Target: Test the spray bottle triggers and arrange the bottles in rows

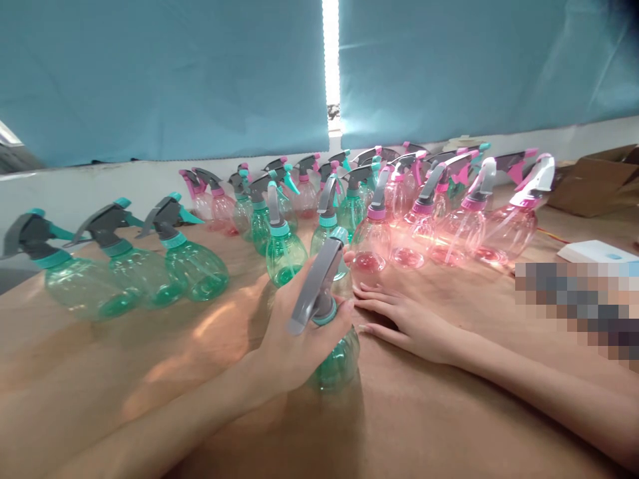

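Note:
My left hand [294, 332] is wrapped round the neck of a green spray bottle [339, 362] with a grey and turquoise trigger head. That bottle is upright just above or on the tabletop; I cannot tell which. To its right, my right hand [407, 319] lies flat with its fingers stretched out and holds nothing. Its fingertips are close to the held bottle and to a pink spray bottle [372, 243]. Right behind the left hand stands another green spray bottle [285, 256].
Rows of green and pink spray bottles stand across the back of the brown table [239, 446]. Several pink ones, including one pink bottle [509, 229], are at the right. Three green bottles, one a green bottle [197, 269], stand left. A cardboard box [594, 179] and white box [596, 253] are far right.

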`<state>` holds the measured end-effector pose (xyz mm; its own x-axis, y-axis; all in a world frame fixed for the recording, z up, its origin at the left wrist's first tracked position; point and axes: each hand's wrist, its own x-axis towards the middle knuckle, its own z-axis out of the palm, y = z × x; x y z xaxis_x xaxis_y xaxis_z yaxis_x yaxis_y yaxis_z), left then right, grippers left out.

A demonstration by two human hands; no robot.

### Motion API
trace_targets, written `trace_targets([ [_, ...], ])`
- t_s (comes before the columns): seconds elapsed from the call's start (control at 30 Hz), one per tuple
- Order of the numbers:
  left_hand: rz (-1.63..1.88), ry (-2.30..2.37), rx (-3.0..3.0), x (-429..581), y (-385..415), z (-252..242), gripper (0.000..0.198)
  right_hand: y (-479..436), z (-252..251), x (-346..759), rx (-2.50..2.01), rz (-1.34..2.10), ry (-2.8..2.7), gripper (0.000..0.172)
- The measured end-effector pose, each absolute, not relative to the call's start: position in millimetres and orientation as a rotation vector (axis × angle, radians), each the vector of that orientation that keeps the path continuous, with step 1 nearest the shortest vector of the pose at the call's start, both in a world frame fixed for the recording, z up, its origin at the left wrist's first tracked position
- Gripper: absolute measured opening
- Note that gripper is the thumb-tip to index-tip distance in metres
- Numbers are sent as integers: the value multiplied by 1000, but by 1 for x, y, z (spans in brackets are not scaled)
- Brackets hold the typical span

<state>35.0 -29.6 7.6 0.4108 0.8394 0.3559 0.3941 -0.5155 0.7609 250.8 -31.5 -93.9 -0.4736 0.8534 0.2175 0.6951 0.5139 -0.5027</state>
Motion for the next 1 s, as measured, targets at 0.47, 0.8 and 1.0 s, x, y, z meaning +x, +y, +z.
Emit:
trace_targets([
  [0.47,996,1005,2100,34,-26,3,37,-31,-93,250,-1305,482,-2354,57],
  [0.8,1022,1006,2121,35,-27,6,21,-32,-92,250,-1335,499,-2359,58],
  [1.0,1002,1065,2120,34,-34,17,27,-32,-92,250,-1335,516,-2346,59],
])
